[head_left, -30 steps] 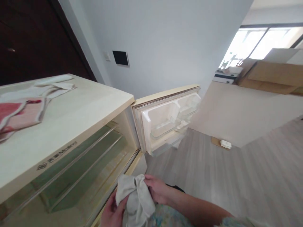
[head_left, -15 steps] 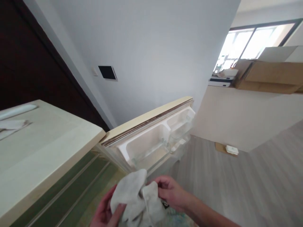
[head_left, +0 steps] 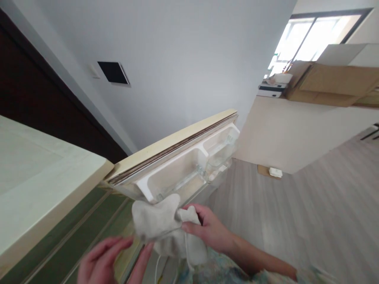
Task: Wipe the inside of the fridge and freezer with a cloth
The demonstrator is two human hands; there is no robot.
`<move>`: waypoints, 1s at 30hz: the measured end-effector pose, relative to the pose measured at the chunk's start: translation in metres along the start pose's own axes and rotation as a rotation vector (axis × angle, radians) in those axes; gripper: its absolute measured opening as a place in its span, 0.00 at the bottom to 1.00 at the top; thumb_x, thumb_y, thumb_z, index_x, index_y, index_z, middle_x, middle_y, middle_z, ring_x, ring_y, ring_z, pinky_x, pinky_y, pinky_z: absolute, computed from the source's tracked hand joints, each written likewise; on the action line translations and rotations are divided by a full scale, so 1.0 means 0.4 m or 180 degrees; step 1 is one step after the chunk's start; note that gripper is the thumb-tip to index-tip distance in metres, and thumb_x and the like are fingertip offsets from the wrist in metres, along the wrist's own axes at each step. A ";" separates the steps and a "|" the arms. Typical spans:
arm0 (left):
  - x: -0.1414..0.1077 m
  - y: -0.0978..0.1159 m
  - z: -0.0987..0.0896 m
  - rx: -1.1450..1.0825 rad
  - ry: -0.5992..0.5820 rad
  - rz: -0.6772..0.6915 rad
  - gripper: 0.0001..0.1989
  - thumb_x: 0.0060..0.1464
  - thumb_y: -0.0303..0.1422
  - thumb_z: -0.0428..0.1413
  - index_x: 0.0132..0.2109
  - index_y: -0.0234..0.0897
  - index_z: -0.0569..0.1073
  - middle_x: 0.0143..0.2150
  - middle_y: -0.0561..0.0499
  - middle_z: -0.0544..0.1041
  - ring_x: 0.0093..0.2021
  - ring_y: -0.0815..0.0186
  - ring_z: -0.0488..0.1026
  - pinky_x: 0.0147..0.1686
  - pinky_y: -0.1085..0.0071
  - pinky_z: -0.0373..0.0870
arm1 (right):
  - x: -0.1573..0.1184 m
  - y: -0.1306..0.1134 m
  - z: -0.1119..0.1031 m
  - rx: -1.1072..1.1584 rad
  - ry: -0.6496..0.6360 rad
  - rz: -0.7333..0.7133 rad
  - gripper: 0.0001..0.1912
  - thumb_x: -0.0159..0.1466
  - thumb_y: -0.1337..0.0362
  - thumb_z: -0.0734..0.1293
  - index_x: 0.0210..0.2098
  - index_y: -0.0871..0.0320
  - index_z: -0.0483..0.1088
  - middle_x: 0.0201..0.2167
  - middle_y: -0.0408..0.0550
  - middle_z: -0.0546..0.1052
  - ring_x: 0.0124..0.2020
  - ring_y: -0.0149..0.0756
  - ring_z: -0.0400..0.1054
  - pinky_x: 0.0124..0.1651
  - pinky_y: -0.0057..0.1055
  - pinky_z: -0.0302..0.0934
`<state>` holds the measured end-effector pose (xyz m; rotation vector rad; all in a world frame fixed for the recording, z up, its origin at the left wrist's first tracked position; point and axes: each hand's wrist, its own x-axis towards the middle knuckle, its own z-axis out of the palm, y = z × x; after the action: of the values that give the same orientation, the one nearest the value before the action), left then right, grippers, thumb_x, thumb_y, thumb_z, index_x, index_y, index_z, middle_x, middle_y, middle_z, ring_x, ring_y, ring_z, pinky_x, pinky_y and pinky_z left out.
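A crumpled white cloth point(head_left: 156, 219) hangs at the bottom centre, in front of the open fridge door point(head_left: 183, 132). My right hand point(head_left: 209, 228) pinches its right side between thumb and fingers. To the lower left of the cloth is my left hand point(head_left: 109, 262), its fingers spread and slightly blurred, with nothing visible in them. Clear-fronted white shelves point(head_left: 177, 179) line the inside of the door, just above the cloth.
The pale fridge top point(head_left: 50, 173) fills the left side. A grey wall point(head_left: 183, 59) with a dark panel point(head_left: 113, 72) rises behind. Cardboard boxes point(head_left: 334, 85) rest on a ledge at the right. A small white item point(head_left: 275, 172) lies on the wooden floor point(head_left: 266, 213).
My left hand has let go of the cloth and moved left and down, its fingers opening. The cloth hangs more spread out from my right hand. The view has shifted slightly.
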<state>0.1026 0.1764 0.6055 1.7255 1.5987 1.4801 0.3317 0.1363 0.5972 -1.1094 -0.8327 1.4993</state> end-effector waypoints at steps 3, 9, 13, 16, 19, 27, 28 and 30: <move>-0.006 -0.007 0.015 0.0028 -0.0966 0.0214 0.16 0.40 0.49 0.70 0.34 0.46 0.81 0.38 0.49 0.79 0.32 0.61 0.76 0.37 0.66 0.79 | -0.015 -0.016 0.016 -0.0359 -0.0135 -0.0199 0.20 0.64 0.48 0.72 0.43 0.60 0.74 0.34 0.42 0.70 0.34 0.30 0.60 0.39 0.26 0.56; -0.022 0.024 0.064 -0.0760 -0.1889 -0.1384 0.26 0.40 0.51 0.69 0.43 0.39 0.82 0.42 0.46 0.84 0.38 0.55 0.81 0.39 0.65 0.81 | -0.045 0.005 0.023 -0.1054 -0.0557 -0.0379 0.27 0.70 0.42 0.63 0.32 0.62 0.67 0.29 0.41 0.61 0.32 0.28 0.54 0.35 0.25 0.50; -0.014 -0.002 0.062 -0.0990 -0.1537 -0.1772 0.24 0.40 0.52 0.70 0.39 0.38 0.82 0.42 0.45 0.85 0.46 0.54 0.81 0.51 0.63 0.78 | -0.062 0.013 0.010 -0.0500 0.0108 -0.0032 0.31 0.66 0.37 0.65 0.35 0.63 0.71 0.29 0.42 0.66 0.30 0.27 0.57 0.36 0.25 0.54; -0.026 -0.049 0.078 -0.1158 -0.1230 -0.2124 0.26 0.40 0.50 0.71 0.43 0.38 0.80 0.45 0.46 0.84 0.49 0.56 0.79 0.56 0.63 0.75 | -0.075 -0.001 0.004 0.0411 0.0369 0.0175 0.31 0.62 0.37 0.70 0.40 0.62 0.76 0.30 0.45 0.74 0.31 0.30 0.66 0.39 0.27 0.61; -0.064 -0.096 0.114 -0.1623 -0.1547 -0.2967 0.31 0.36 0.48 0.73 0.46 0.37 0.79 0.47 0.45 0.83 0.52 0.52 0.79 0.54 0.60 0.75 | -0.084 -0.021 0.010 0.1054 0.0480 0.0363 0.33 0.57 0.39 0.76 0.46 0.61 0.76 0.33 0.48 0.78 0.33 0.35 0.73 0.41 0.31 0.67; -0.103 -0.008 0.101 -0.3613 -0.2784 -0.3340 0.49 0.30 0.54 0.75 0.62 0.54 0.74 0.65 0.46 0.75 0.66 0.44 0.69 0.61 0.54 0.71 | -0.078 -0.022 0.032 0.1643 0.0416 0.0514 0.35 0.55 0.43 0.79 0.51 0.60 0.73 0.36 0.49 0.80 0.33 0.35 0.76 0.39 0.30 0.71; -0.096 0.009 0.099 -0.3692 -0.2771 -0.3382 0.50 0.31 0.58 0.72 0.64 0.58 0.72 0.66 0.48 0.74 0.67 0.43 0.68 0.61 0.52 0.71 | -0.077 -0.020 0.033 0.1697 0.0369 0.0519 0.34 0.55 0.43 0.79 0.51 0.60 0.72 0.36 0.49 0.80 0.32 0.34 0.76 0.39 0.29 0.71; -0.085 0.030 0.104 -0.3327 -0.2809 -0.3533 0.43 0.41 0.61 0.66 0.65 0.61 0.71 0.64 0.50 0.76 0.66 0.44 0.69 0.60 0.52 0.72 | -0.078 -0.016 0.032 0.1762 0.0231 0.0439 0.33 0.56 0.47 0.80 0.52 0.61 0.72 0.37 0.49 0.80 0.32 0.32 0.75 0.38 0.27 0.70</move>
<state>0.1501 0.1582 0.5843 0.4893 0.7275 0.5628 0.3227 0.1079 0.6141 -0.8068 -0.2608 1.6574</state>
